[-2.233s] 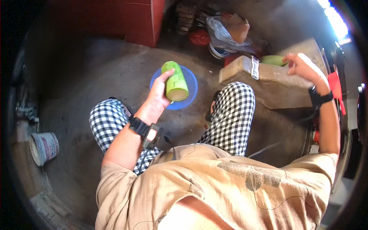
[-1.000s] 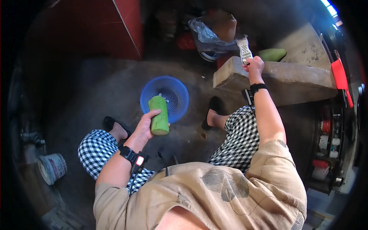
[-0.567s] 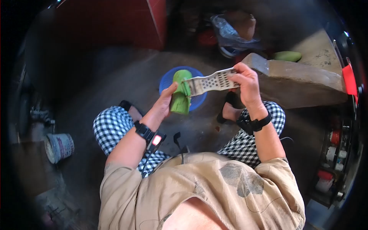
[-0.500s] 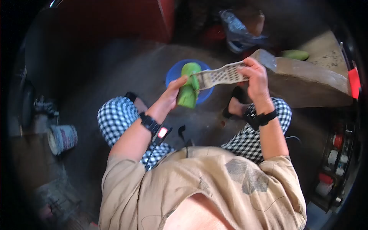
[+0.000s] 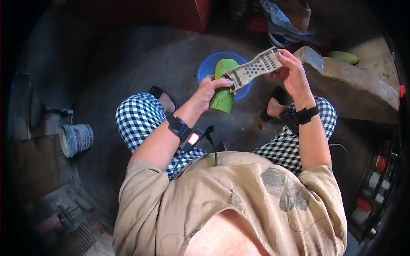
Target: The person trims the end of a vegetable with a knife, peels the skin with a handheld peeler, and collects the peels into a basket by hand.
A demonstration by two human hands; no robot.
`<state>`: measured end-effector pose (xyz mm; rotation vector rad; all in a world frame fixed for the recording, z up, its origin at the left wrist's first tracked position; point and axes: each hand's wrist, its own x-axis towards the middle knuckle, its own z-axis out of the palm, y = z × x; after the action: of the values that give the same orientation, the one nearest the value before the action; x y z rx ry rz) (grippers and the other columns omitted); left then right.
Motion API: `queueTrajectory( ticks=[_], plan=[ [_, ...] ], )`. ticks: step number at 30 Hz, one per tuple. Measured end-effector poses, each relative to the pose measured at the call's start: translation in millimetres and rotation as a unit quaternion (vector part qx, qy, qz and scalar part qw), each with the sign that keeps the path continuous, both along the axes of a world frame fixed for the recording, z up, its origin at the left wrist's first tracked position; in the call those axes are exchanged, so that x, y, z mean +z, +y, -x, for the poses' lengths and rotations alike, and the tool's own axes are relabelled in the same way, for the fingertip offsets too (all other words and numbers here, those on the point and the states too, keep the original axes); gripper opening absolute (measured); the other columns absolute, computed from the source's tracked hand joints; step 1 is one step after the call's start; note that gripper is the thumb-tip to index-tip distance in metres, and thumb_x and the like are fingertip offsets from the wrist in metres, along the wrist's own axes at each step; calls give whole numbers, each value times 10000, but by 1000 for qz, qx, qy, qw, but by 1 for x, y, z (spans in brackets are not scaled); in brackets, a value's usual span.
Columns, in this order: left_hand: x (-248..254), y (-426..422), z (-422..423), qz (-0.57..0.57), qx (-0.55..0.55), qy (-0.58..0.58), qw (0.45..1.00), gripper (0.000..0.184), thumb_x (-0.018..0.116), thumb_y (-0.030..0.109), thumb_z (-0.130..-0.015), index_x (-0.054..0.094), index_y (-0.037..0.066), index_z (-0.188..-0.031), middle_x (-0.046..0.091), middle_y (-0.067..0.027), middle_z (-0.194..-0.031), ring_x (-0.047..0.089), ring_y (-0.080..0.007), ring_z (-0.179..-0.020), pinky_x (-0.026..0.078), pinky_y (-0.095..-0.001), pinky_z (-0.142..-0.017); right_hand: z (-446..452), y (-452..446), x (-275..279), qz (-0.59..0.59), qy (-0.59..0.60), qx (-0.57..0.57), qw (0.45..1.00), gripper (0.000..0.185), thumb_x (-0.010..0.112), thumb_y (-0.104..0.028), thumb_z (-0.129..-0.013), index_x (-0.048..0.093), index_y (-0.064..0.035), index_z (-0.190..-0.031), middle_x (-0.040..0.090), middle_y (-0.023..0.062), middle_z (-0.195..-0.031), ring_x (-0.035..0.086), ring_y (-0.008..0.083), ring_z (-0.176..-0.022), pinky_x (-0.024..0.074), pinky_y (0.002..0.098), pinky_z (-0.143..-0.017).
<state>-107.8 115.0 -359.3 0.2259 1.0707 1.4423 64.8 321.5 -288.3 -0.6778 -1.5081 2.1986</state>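
My left hand [image 5: 206,93] is wrapped round a thick, light green gourd [image 5: 222,100], holding it tilted over a blue basin [image 5: 204,68]. Its thumb lies across the gourd close to the head of a peeler. That peeler [image 5: 256,68] is pale and flat, with round holes and slots in its body. Fingers of my right hand [image 5: 294,77] are closed on its far upper end. The peeler's bladed end rests against the gourd's side, beside my left thumb. What lies inside the basin is mostly hidden by the gourd and hand.
On the right a stone-like ledge [image 5: 354,85] carries another green gourd [image 5: 343,57]. A clear plastic bag [image 5: 277,17] is at the back. To the left stands a white bucket [image 5: 77,139]. A rack with small jars [image 5: 378,183] is at the far right.
The peeler's end has shifted across the gourd toward my left thumb, and the green strip at its blade no longer shows. The whole view has shifted slightly.
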Motion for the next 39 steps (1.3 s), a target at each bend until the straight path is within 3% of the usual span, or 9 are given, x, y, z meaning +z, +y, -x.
queueTrajectory(
  ticks=[7, 14, 18, 19, 22, 23, 30, 34, 39],
  plan=[
    [3, 2, -7, -1, 37, 50, 998, 494, 731, 166, -784, 535, -29, -1192, 665, -143, -985, 689, -214, -835, 612, -397, -734, 0, -1, -6, -40, -12, -6, 999, 377, 689, -160, -860, 586, -48, -1205, 710, 90, -970, 705, 165, -752, 523, 221, -605],
    [1, 1, -1, 11, -43, -58, 997, 458, 699, 174, -799, 560, -19, -1190, 671, -155, -1001, 693, -239, -851, 606, -426, -763, -5, -14, 27, -97, 88, 60, 990, 745, 640, 22, -723, 455, -89, -1435, 659, 80, -1089, 677, 172, -843, 564, 245, -757],
    [2, -2, -4, 3, -115, -137, 984, 437, 675, 192, -816, 581, -17, -1189, 677, -176, -1012, 695, -259, -874, 602, -445, -761, -15, 1, 28, -235, 11, 22, 972, 577, 696, 68, -743, 627, -156, -1270, 673, 37, -1080, 664, 179, -990, 570, 308, -878],
    [0, -3, -5, 1, -128, -159, 979, 435, 671, 197, -820, 586, -17, -1188, 678, -183, -1011, 696, -265, -880, 601, -449, -761, -20, 3, 33, -190, -9, 37, 981, 553, 712, 92, -738, 652, -171, -1220, 655, 24, -1147, 651, 173, -1003, 558, 332, -884],
    [-11, -3, -7, -7, -173, -179, 969, 437, 677, 212, -815, 598, -21, -1176, 683, -194, -1000, 696, -277, -889, 599, -463, -756, -27, -3, 45, -539, -38, 30, 841, 560, 758, 67, -695, 659, -181, -1187, 620, -5, -1233, 624, 169, -1049, 528, 339, -892],
    [-12, -3, -7, 3, -176, -183, 967, 440, 677, 218, -814, 599, -21, -1175, 683, -196, -996, 696, -283, -887, 599, -467, -753, -27, -6, 48, -570, -23, 38, 821, 549, 781, 40, -663, 664, -173, -1156, 584, -28, -1290, 595, 168, -1086, 503, 332, -885],
    [-13, -4, -13, 4, -149, -184, 972, 500, 690, 301, -815, 595, -4, -1199, 677, -205, -989, 694, -297, -868, 598, -475, -735, -26, 3, 33, -532, 31, 93, 841, 216, 757, -12, -725, 679, -36, -925, 647, 46, -1024, 611, 131, -931, 500, 286, -778],
    [-7, -4, -12, -37, -132, -202, 970, 510, 694, 312, -818, 577, 12, -1214, 666, -172, -1028, 681, -288, -907, 591, -473, -768, -29, 4, 47, -358, 25, 133, 924, 279, 765, -11, -711, 695, -52, -978, 641, 33, -1014, 600, 118, -913, 487, 249, -805],
    [-4, -5, -12, -36, -105, -219, 969, 545, 687, 376, -823, 574, 40, -1237, 658, -175, -1049, 677, -296, -920, 582, -470, -786, -24, -10, 53, -431, 4, 142, 891, 322, 778, -11, -685, 702, -56, -995, 642, 10, -1046, 591, 120, -879, 463, 255, -810]
  ],
)
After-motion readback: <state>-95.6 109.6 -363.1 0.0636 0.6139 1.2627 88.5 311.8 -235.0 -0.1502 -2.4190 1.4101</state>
